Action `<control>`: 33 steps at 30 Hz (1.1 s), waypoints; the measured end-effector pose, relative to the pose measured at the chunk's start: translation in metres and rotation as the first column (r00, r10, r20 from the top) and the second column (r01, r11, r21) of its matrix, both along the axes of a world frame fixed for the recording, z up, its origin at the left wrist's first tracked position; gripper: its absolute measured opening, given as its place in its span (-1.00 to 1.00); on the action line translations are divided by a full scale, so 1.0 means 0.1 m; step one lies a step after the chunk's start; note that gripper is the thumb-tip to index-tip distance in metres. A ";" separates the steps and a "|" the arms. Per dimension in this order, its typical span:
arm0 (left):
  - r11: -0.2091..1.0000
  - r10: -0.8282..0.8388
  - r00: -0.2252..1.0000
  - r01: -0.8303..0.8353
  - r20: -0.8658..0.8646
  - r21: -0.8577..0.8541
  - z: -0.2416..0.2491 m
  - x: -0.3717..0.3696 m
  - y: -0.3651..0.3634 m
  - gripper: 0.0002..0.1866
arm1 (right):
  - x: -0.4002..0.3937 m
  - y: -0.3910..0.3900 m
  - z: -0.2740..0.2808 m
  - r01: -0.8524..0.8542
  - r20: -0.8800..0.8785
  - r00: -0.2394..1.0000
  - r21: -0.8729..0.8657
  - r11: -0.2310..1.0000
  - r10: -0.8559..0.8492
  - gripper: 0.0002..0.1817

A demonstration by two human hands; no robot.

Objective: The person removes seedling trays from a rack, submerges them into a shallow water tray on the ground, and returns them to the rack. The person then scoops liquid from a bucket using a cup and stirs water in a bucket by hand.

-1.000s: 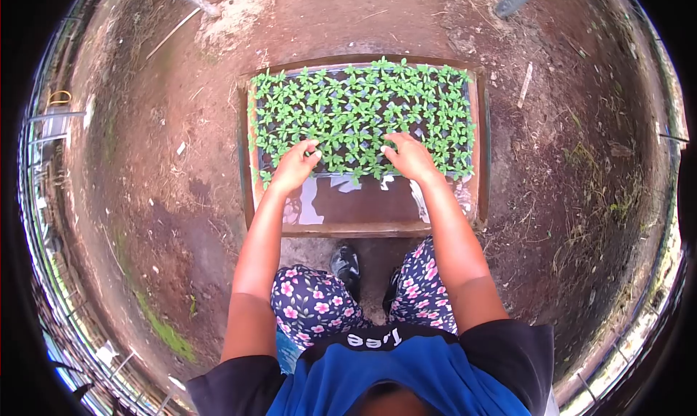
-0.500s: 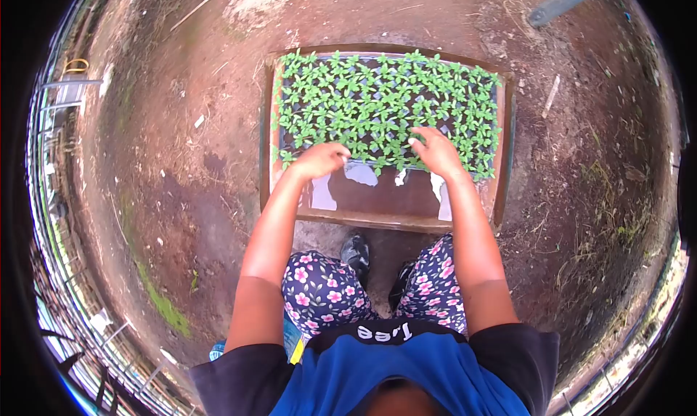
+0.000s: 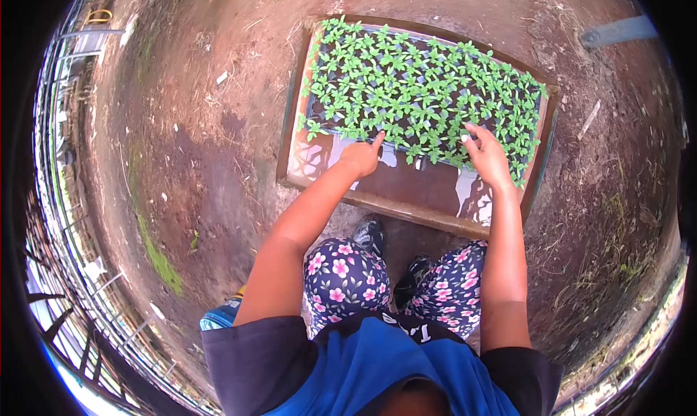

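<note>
Rows of small green seedlings (image 3: pixel 414 82) stand in a dark tray inside a shallow wooden box (image 3: pixel 406 211) on the ground. A strip of brownish water (image 3: pixel 414 187) shows along the box's near side. My left hand (image 3: pixel 363 157) is over this water, one finger stretched to the tray's near edge; whether its other fingers hold anything is hidden. Over the near right part of the seedlings, my right hand (image 3: pixel 485 153) has thumb and forefinger apart, with nothing seen between them.
Bare brown soil (image 3: pixel 210 155) surrounds the box. A grey post (image 3: pixel 621 33) stands at the upper right, and a pale stick (image 3: pixel 589 120) lies right of the box. Behind my left arm is a blue and yellow object (image 3: pixel 223 314). My shoes (image 3: pixel 369 234) are just before the box.
The view has turned, so the box sits further right and tilted. My left hand has moved right along the tray's near edge with a finger extended. My right hand stays over the seedlings' near right part.
</note>
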State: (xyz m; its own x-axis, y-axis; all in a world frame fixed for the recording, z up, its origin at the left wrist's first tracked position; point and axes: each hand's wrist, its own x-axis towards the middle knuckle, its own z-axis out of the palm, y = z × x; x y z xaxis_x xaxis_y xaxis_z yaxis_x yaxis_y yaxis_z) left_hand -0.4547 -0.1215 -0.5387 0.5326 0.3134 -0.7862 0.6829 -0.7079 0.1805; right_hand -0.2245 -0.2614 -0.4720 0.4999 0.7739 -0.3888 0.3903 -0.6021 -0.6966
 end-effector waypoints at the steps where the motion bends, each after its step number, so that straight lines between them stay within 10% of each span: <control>1: 1.000 -0.009 1.000 0.009 -0.005 0.008 -0.01 0.01 0.01 -0.33 | 0.01 -0.01 -0.01 -0.011 0.006 1.000 0.006 1.000 0.011 -0.62; 16: 0.988 0.078 0.969 -0.107 0.234 0.111 0.37 -0.12 -0.09 -0.65 | 0.21 -0.03 0.10 0.032 0.051 0.998 0.070 0.997 -0.036 -0.64; 20: 0.761 0.212 0.647 -0.579 0.732 0.291 0.86 -0.32 0.51 -0.83 | 0.75 -0.35 0.17 0.545 -0.071 0.836 0.214 0.811 -0.544 -0.65; 23: 0.464 0.350 0.262 -0.882 0.899 0.077 0.49 -0.53 1.16 -0.80 | 1.44 -0.81 -0.51 0.566 0.000 0.815 0.212 0.796 -0.580 -0.68; 26: 0.310 0.809 0.023 -0.866 0.588 -0.393 -0.51 -0.89 1.83 -0.65 | 2.04 -1.26 -1.34 0.566 -0.024 0.820 -0.109 0.817 -0.572 -0.68; 27: -0.011 0.944 -0.195 -0.825 0.266 -0.565 -0.26 -0.72 1.75 -0.55 | 2.04 -1.22 -1.37 0.611 -0.056 0.779 -0.153 0.776 -0.624 -0.72; 33: -0.034 0.978 -0.142 -0.835 0.155 -0.550 -0.52 -0.69 1.90 -0.62 | 1.92 -1.05 -1.38 0.654 -0.294 0.635 -0.287 0.700 -0.714 -0.76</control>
State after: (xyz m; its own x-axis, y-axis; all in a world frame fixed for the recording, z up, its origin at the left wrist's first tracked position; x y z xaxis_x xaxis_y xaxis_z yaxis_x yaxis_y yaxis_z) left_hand -0.5239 0.0682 -0.5912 0.0814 0.6729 -0.7352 0.3981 0.6543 0.6429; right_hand -0.0327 -0.3662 -0.6103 0.6636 0.1888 -0.7239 -0.4319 -0.6933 -0.5768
